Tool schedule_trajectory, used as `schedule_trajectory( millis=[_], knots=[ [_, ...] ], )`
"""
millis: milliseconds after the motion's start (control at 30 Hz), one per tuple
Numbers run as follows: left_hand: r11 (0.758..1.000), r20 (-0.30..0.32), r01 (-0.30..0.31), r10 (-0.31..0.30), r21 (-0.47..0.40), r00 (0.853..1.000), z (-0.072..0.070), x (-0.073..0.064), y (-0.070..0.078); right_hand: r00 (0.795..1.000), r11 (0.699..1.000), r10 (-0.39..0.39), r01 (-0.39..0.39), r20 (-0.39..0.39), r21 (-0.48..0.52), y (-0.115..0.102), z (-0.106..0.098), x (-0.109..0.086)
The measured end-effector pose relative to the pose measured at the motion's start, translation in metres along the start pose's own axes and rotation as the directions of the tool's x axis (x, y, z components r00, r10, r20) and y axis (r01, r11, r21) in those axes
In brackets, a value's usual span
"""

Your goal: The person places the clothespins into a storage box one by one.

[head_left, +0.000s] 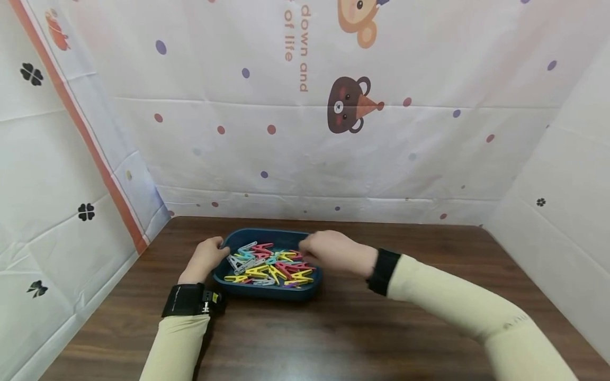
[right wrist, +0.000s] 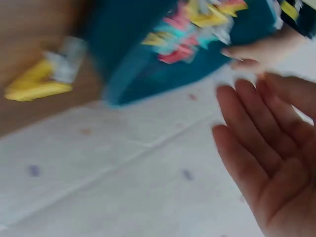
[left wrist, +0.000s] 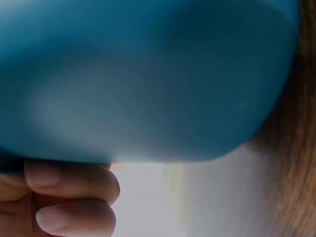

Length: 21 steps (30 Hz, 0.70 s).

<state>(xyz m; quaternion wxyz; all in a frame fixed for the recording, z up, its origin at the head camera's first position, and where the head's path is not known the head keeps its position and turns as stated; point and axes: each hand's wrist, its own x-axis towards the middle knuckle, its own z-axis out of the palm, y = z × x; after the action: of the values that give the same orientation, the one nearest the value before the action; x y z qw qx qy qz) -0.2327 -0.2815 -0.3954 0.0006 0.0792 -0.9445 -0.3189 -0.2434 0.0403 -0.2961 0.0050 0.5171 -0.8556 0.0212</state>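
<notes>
A dark blue plastic basin (head_left: pixel 267 292) holds a heap of coloured clothespins (head_left: pixel 271 267), among them yellow, red, grey and light blue ones. My left hand (head_left: pixel 206 258) grips the basin's left rim. In the left wrist view, its curled fingers (left wrist: pixel 74 183) lie against the blue wall (left wrist: pixel 148 98). Over the right rim is my right hand (head_left: pixel 335 251), slightly blurred. The right wrist view shows that hand's palm, with loosely bent fingers (right wrist: pixel 256 128) and no clothespin visible in it. A yellow clothespin (right wrist: pixel 37 85) and a grey one (right wrist: pixel 70 60) lie outside the basin on the wood.
The basin stands on a brown wooden table (head_left: pixel 362 338), towards its back edge. White patterned cloth (head_left: pixel 214 159) hangs behind the table and along both sides. Both wrists wear black bands (head_left: pixel 383 271).
</notes>
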Motion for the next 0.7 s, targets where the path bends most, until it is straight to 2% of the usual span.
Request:
schedule_trajectory(
  millis=[167, 367, 500, 700],
  knots=[
    [1.000, 0.002, 0.018, -0.018, -0.014, 1.000, 0.000, -0.003, 0.001, 0.986, 0.999, 0.048, -0.045, -0.159, 0.023, 0.019, 0.023, -0.051],
    [1.000, -0.008, 0.008, -0.008, -0.016, 1.000, 0.001, -0.002, 0.000, 0.955, 0.986, 0.164, -0.152, -0.246, 0.064, 0.035, 0.055, -0.091],
    [1.000, -0.004, 0.006, -0.006, -0.007, 1.000, 0.001, 0.000, 0.000, 0.942, 0.973, 0.231, -0.216, -0.244, 0.087, 0.048, 0.071, -0.097],
    [1.000, 0.017, 0.024, -0.024, 0.000, 1.000, 0.000, 0.000, 0.001, 0.930, 0.946, 0.318, -0.300, -0.186, 0.121, 0.078, 0.084, -0.074]
  ],
)
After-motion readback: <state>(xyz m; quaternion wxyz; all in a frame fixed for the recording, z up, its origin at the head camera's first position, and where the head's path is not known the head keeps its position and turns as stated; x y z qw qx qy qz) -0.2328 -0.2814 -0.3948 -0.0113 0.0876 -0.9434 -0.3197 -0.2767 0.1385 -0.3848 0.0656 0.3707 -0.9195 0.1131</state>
